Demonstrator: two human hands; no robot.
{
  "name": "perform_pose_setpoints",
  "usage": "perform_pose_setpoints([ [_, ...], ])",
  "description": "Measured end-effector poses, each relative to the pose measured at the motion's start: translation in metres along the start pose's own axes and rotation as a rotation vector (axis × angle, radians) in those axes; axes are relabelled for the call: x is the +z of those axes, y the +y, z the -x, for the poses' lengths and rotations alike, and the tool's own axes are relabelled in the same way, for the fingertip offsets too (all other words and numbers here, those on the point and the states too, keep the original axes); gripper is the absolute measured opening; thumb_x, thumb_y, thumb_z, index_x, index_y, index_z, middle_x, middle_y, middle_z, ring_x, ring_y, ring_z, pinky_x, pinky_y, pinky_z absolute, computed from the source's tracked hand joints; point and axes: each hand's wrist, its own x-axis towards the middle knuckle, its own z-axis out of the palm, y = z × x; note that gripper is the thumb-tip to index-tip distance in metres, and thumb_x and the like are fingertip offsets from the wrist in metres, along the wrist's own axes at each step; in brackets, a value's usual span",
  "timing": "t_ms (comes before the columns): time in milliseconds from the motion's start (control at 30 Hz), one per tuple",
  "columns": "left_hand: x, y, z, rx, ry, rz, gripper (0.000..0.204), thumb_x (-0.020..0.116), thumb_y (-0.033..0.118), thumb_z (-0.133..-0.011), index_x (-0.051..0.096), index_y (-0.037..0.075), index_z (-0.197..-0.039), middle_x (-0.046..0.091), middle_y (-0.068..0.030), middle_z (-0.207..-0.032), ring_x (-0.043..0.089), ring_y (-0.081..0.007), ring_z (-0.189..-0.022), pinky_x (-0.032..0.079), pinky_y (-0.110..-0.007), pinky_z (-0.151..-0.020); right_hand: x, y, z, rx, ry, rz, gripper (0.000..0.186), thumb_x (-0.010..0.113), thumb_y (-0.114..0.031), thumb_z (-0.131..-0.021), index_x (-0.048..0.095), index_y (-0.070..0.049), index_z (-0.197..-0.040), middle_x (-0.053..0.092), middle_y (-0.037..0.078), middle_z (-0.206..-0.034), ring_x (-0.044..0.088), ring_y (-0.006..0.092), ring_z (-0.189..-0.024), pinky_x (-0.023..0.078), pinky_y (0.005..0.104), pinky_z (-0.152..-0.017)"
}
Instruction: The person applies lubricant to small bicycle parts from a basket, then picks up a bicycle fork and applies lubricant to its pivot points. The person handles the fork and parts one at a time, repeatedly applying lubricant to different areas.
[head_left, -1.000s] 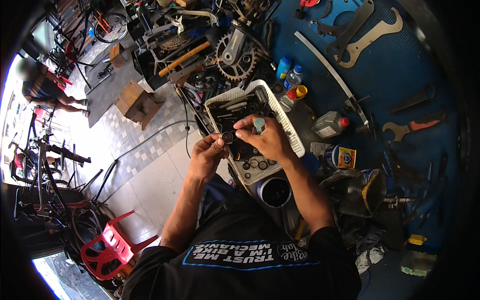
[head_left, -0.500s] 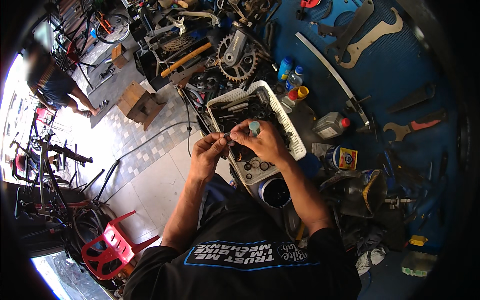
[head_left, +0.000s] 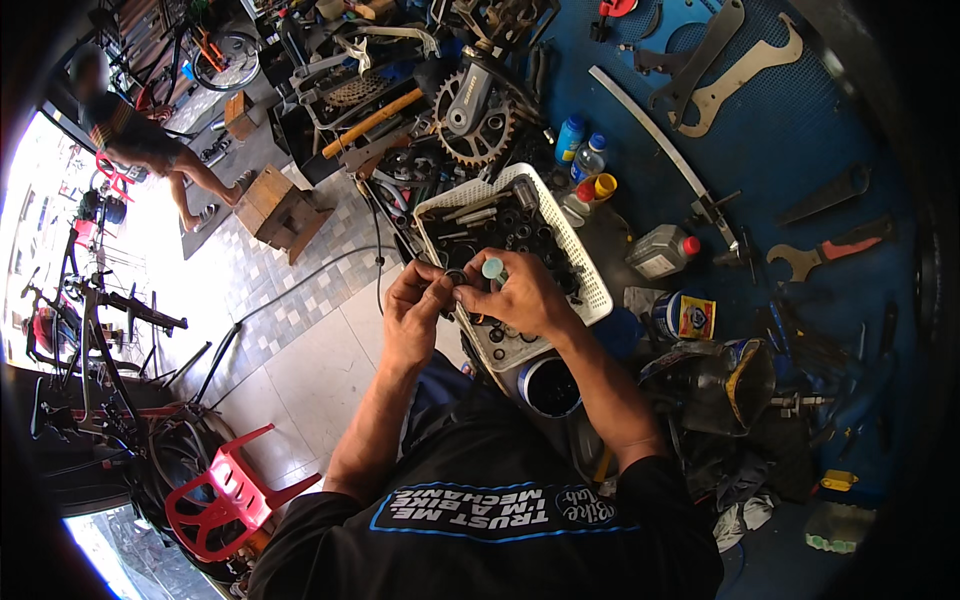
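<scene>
My left hand pinches a small dark ring between thumb and fingers. My right hand has its thumb against that ring and also grips a pale green cylindrical object, its round end turned up. Both hands are over the lower part of a white perforated plastic basket holding dark rings, metal rods and small parts. Part of the ring is hidden by my fingers. An open white tub with dark contents stands just below the basket.
Bike cranks, tools and bottles crowd the bench around the basket. Wrenches lie on the blue surface at right. At left are a red chair, wooden blocks, bike frames and another person walking.
The other person has stepped rightward toward the wooden blocks. My hands have shifted slightly down, and the pale green cylinder has moved down and left in my right hand.
</scene>
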Motion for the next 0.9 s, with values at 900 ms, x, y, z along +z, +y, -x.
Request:
perform_pose_setpoints([
  [900, 0.004, -0.003, -0.014, -0.430, -0.143, 0.680, 0.034, 0.058, 0.042, -0.106, 0.060, 0.012, -0.090, 0.051, 0.0044, -0.081, 0.046, -0.0122, -0.076, 0.040, -0.032, -0.073, -0.059, 0.009, 0.007, -0.006, 0.205, -0.076, 0.032, 0.065, -0.029, -0.106, 0.076, 0.001, -0.104, 0.076, 0.007, -0.090, 0.071, 0.0133, -0.082, 0.056, 0.0270, -0.075],
])
